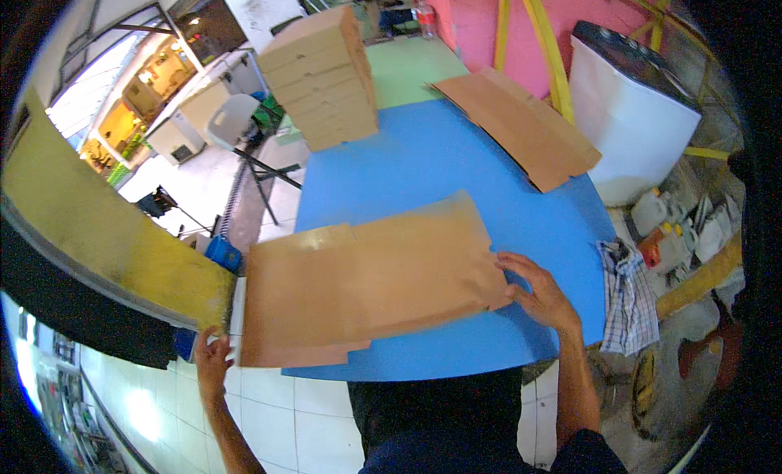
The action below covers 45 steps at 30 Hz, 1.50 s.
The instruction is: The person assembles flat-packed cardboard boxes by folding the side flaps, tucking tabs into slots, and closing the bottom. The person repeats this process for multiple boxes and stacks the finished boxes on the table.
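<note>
A flat brown cardboard sheet [407,266], apparently an unfolded carton, lies across the near part of the blue table [407,148]. Its left end reaches past the table's left edge. My right hand [542,295] is at the sheet's right end, thumb and fingers apart, fingertips against or just over its edge. Beside the sheet's lower left corner is my left hand [213,364], with its fingers bent but apart and nothing seen between them. Whether its thumb touches the cardboard I cannot tell.
A stack of folded cardboard boxes [322,79] stands at the far left of the table. Another flat cardboard piece [521,128] lies far right. A checked cloth [630,299] hangs at the right edge. A yellow panel [122,238] rises at left, a white washing machine [623,107] beyond.
</note>
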{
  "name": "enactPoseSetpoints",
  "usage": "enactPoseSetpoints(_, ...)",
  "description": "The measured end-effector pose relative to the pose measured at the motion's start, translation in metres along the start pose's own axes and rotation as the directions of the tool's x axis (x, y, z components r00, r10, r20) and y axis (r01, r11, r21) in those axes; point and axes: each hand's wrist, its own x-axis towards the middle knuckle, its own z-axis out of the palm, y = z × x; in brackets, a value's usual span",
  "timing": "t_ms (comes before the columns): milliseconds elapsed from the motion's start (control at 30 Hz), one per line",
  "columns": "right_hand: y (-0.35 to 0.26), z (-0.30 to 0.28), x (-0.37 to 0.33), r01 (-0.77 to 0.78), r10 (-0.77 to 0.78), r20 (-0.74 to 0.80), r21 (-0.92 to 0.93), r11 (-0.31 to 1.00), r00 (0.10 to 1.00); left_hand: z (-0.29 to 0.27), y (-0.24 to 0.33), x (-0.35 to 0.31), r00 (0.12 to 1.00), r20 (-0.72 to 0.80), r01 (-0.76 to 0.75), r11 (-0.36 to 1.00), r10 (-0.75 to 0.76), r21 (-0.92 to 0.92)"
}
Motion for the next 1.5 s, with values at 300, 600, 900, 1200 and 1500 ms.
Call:
enactPoseSetpoints(300, 0.020, 0.030, -0.041, -0.175, 0.191, -0.098, 0.155, 0.972, 0.977, 0.242, 0.107, -0.134, 0.454, 0.636, -0.795, 0.606, 0.624, -0.027)
enactPoseSetpoints(600, 0.010, 0.034, -0.027, -0.187, 0.176, -0.261, -0.016, 0.982, 0.949, 0.328, 0.123, -0.141, 0.210, 0.714, -0.828, 0.510, 0.668, -0.233)
enactPoseSetpoints(900, -0.005, 0.061, -0.042, -0.343, 0.344, -0.432, 0.083, 0.936, 0.834, 0.372, 0.146, -0.152, 0.288, 0.782, -0.664, 0.704, 0.553, -0.253)
enactPoseSetpoints(1200, 0.014, 0.092, -0.029, -0.458, 0.540, -0.517, 0.291, 0.840, 0.664, 0.421, 0.186, -0.137, 0.068, 0.966, -0.525, 0.832, 0.248, -0.177)
enactPoseSetpoints(1500, 0.001, 0.080, -0.040, -0.196, 0.776, -0.307, 0.856, 0.478, 0.551, 0.442, 0.190, -0.124, -0.162, 0.965, -0.281, 0.927, 0.208, -0.247)
